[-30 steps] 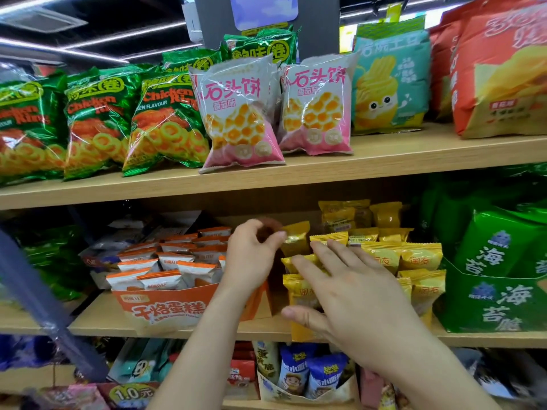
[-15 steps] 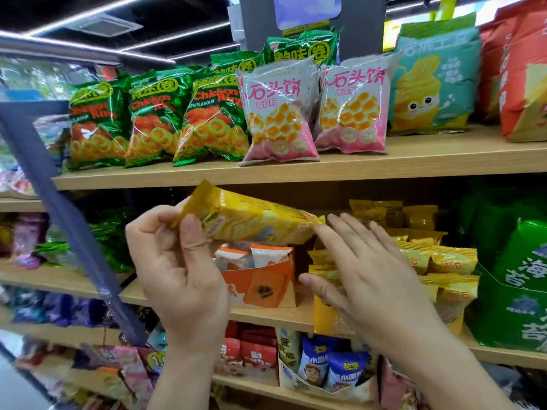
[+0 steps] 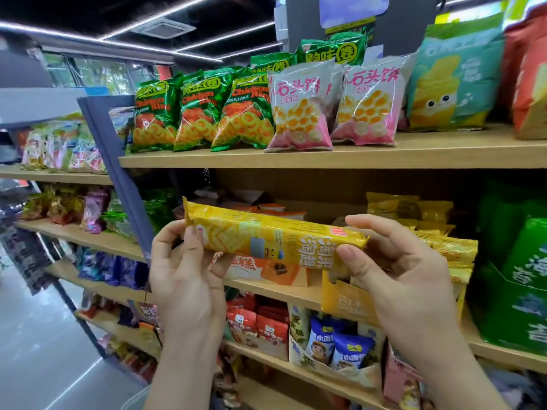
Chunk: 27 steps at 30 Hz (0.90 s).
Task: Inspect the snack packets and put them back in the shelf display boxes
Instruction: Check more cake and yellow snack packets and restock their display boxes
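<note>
I have the long yellow foil snack packet (image 3: 275, 241) held level, up and to the left of the yellow cardboard display box (image 3: 346, 300), with its printed face turned toward the camera. My left hand (image 3: 183, 279) pinches the packet's far end, the one away from the box, thumb on the front and fingers behind. My right hand (image 3: 396, 273) is clamped on the near end, directly above the box, thumb under and fingers curled over the top. The two hands are apart by the packet's whole length. I judge this to be the inspecting part of the job: the packet is out of the box and not yet put back. The rest of the matching yellow packets (image 3: 450, 247) sit stacked in the box to the right of where I hold this one. Whether any of those have been checked I can't tell, and the seal at the packet's near end is too blurred to judge. To the box's left stands an orange cardboard display box (image 3: 266, 270) with its own packets. What's left is to finish looking this one over and slide it down into the yellow box.
</note>
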Tool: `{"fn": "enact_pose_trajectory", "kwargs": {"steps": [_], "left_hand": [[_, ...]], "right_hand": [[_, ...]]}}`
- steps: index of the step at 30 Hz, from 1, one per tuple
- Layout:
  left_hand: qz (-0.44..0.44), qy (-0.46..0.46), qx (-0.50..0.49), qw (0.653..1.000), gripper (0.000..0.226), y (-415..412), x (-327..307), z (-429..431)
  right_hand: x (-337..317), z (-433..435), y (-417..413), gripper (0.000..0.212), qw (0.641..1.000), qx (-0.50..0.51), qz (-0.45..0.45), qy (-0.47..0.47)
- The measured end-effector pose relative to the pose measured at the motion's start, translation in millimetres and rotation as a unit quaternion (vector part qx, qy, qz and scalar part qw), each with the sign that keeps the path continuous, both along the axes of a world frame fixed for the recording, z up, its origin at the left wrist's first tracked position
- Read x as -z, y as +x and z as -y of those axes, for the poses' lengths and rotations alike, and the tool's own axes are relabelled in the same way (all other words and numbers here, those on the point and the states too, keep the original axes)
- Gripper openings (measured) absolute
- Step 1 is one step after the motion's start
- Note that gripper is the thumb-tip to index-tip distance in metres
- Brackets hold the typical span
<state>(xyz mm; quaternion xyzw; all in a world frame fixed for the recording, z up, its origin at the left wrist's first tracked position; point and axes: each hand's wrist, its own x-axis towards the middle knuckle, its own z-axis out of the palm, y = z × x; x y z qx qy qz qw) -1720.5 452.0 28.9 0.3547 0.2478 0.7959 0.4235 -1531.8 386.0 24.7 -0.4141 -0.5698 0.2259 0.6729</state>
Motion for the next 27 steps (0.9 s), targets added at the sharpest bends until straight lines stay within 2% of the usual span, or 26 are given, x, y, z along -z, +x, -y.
{"fn": "enact_pose_trajectory", "kwargs": {"steps": [4, 7, 9, 11, 13, 14, 17, 20, 22, 24, 27], "left_hand": [[-0.014, -0.021, 0.052, 0.998, 0.015, 5, 13, 22], [-0.016, -0.009, 0.113, 0.993, 0.027, 11, 22, 43], [-0.022, -0.005, 0.13, 0.991, 0.045, 17, 27, 58], [-0.049, -0.002, 0.117, 0.992, 0.049, 22, 33, 69], [-0.082, 0.003, 0.106, 0.991, 0.041, 30, 38, 80], [-0.095, -0.002, 0.102, 0.99, 0.036, 36, 39, 86], [-0.13, -0.022, 0.102, 0.986, 0.021, 58, 44, 101], [-0.149, -0.019, 0.134, 0.98, 0.03, 77, 48, 113], [-0.174, -0.013, 0.134, 0.976, 0.033, 79, 48, 116], [-0.224, -0.011, 0.123, 0.967, 0.024, 75, 46, 117], [-0.272, -0.024, 0.143, 0.951, 0.03, 68, 43, 117]], "right_hand": [[9, 25, 13, 0.026, 0.999, 0.006, -0.026, -0.02], [22, 39, 24, 0.024, 0.997, -0.023, -0.049, -0.047], [37, 43, 32, 0.025, 0.992, -0.065, -0.057, -0.095], [55, 44, 42, 0.027, 0.978, -0.104, -0.001, -0.179], [74, 47, 48, 0.033, 0.961, -0.106, 0.118, -0.228], [79, 49, 50, 0.037, 0.956, -0.101, 0.158, -0.228], [79, 57, 45, 0.05, 0.956, -0.134, 0.189, -0.181], [71, 66, 34, 0.038, 0.96, -0.171, 0.168, -0.148], [70, 69, 33, 0.034, 0.97, -0.152, 0.148, -0.118], [72, 71, 36, 0.033, 0.976, -0.128, 0.145, -0.098], [74, 72, 40, 0.032, 0.982, -0.087, 0.146, -0.088]]}}
